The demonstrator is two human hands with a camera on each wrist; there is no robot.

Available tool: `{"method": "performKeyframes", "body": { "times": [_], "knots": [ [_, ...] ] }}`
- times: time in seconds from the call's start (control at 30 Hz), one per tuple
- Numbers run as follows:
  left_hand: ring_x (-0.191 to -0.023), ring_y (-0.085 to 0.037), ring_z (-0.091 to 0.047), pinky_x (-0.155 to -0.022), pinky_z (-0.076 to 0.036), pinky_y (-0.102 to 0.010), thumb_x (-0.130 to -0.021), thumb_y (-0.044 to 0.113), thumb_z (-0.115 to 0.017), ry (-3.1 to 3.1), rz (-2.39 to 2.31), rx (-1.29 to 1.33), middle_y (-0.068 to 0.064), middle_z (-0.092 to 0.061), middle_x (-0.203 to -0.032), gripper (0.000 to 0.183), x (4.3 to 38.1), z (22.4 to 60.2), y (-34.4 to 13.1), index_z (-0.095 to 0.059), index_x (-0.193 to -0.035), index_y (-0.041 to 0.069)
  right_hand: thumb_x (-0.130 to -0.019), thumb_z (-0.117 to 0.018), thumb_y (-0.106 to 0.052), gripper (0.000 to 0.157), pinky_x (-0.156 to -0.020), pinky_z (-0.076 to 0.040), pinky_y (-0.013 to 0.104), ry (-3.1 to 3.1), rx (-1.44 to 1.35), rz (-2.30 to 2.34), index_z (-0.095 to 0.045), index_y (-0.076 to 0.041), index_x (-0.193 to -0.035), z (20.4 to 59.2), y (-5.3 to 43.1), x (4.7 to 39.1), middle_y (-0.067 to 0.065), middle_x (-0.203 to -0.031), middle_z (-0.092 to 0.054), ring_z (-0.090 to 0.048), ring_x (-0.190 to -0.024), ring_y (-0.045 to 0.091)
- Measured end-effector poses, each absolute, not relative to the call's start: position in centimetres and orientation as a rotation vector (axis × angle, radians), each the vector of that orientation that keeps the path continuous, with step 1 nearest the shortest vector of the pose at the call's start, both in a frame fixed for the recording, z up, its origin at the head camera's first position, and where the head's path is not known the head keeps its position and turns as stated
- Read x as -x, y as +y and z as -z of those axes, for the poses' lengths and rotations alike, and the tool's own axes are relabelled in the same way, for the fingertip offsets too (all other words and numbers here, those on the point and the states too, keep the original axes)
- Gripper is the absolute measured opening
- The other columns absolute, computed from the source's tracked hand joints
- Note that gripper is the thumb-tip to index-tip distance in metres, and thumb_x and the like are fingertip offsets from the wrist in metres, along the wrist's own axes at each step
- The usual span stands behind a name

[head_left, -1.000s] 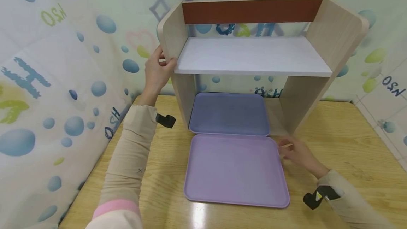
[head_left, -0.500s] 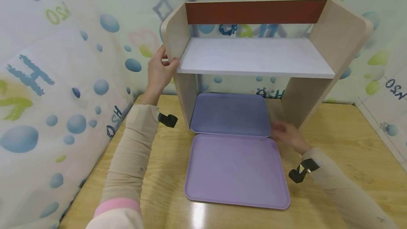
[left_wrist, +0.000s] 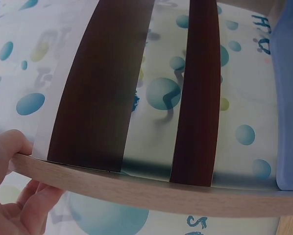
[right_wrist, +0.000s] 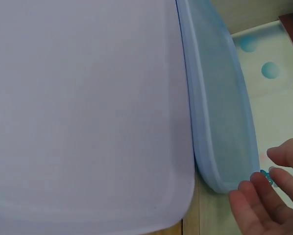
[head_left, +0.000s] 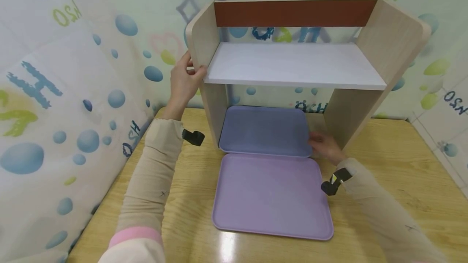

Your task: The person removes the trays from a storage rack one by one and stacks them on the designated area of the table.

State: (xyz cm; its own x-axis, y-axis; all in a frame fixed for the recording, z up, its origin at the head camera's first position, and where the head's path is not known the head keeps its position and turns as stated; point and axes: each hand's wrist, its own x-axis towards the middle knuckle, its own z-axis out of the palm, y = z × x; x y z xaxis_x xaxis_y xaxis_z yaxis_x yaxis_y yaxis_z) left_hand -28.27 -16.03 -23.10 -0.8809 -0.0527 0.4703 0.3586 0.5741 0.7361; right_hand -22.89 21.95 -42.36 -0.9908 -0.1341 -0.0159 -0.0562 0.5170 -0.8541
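Note:
My left hand (head_left: pixel 184 82) grips the front edge of the left side panel of a small wooden desktop shelf (head_left: pixel 292 66). In the left wrist view, the thumb lies on one face of that panel (left_wrist: pixel 136 193) and the fingers on the other. A blue tray (head_left: pixel 265 131) lies flat in the shelf's lower compartment, against the left side. My right hand (head_left: pixel 326 147) is at its right edge, fingertips touching the rim and fingers loosely bent in the right wrist view. Directly in front, a purple tray (head_left: pixel 272 196) lies on the table, its back rim beside the blue tray's front rim.
The white middle board (head_left: pixel 292 64) spans the shelf above the blue tray. Its right side panel (head_left: pixel 343 117) stands just behind my right hand. A patterned wall covering (head_left: pixel 91 92) surrounds the wooden table (head_left: pixel 395 165) at the back and sides.
My right hand has moved forward and slightly left, from beside the purple tray's back right corner to the blue tray's right edge. My left hand keeps its grip on the panel.

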Motion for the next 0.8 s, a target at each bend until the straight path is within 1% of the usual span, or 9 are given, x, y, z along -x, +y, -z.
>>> {"method": "performKeyframes", "body": {
  "times": [0.13,0.2,0.33,0.43,0.8],
  "knots": [
    [-0.087,-0.027,-0.06,-0.076,-0.05,-0.036,-0.082,0.02,-0.054,-2.361,1.239,0.252,-0.013,-0.055,-0.107,0.043,28.3,23.1,-16.0,-0.049,-0.124,0.016,-0.087,-0.048,-0.005,0.041,-0.068,-0.046,0.022,2.7,0.131,1.495,-0.039,0.015,-0.121,42.7,21.8,23.3,0.032,-0.114,-0.046,-0.051,-0.096,0.037],
    [-0.086,-0.027,-0.06,-0.076,-0.05,-0.036,-0.082,0.02,-0.054,-2.362,1.237,0.252,-0.012,-0.055,-0.107,0.043,28.2,23.1,-16.0,-0.049,-0.124,0.016,-0.087,-0.048,-0.005,0.041,-0.071,-0.046,0.024,2.706,0.12,1.496,-0.038,0.014,-0.122,42.9,21.8,23.5,0.032,-0.116,-0.045,-0.05,-0.098,0.038],
    [-0.087,-0.026,-0.06,-0.076,-0.05,-0.035,-0.082,0.02,-0.053,-2.371,1.23,0.249,-0.012,-0.055,-0.108,0.043,28.2,23.1,-16.0,-0.049,-0.125,0.017,-0.086,-0.048,-0.004,0.041,-0.079,-0.046,0.035,2.696,0.08,1.501,-0.038,0.013,-0.122,43.0,21.8,23.8,0.032,-0.118,-0.043,-0.048,-0.102,0.04],
    [-0.087,-0.026,-0.06,-0.076,-0.05,-0.036,-0.082,0.02,-0.053,-2.376,1.224,0.249,-0.011,-0.054,-0.109,0.044,28.2,23.2,-16.0,-0.048,-0.125,0.017,-0.085,-0.048,-0.003,0.041,-0.082,-0.045,0.041,2.693,0.053,1.505,-0.038,0.013,-0.122,43.1,21.9,24.1,0.032,-0.119,-0.043,-0.046,-0.103,0.04],
    [-0.087,-0.027,-0.06,-0.076,-0.05,-0.036,-0.082,0.019,-0.053,-2.358,1.228,0.253,-0.012,-0.054,-0.11,0.044,28.2,23.1,-15.9,-0.048,-0.125,0.017,-0.083,-0.051,-0.002,0.045,-0.087,-0.04,0.047,2.675,0.026,1.511,-0.037,0.014,-0.123,43.5,22.2,24.6,0.033,-0.119,-0.043,-0.044,-0.106,0.042]
  ]
}}
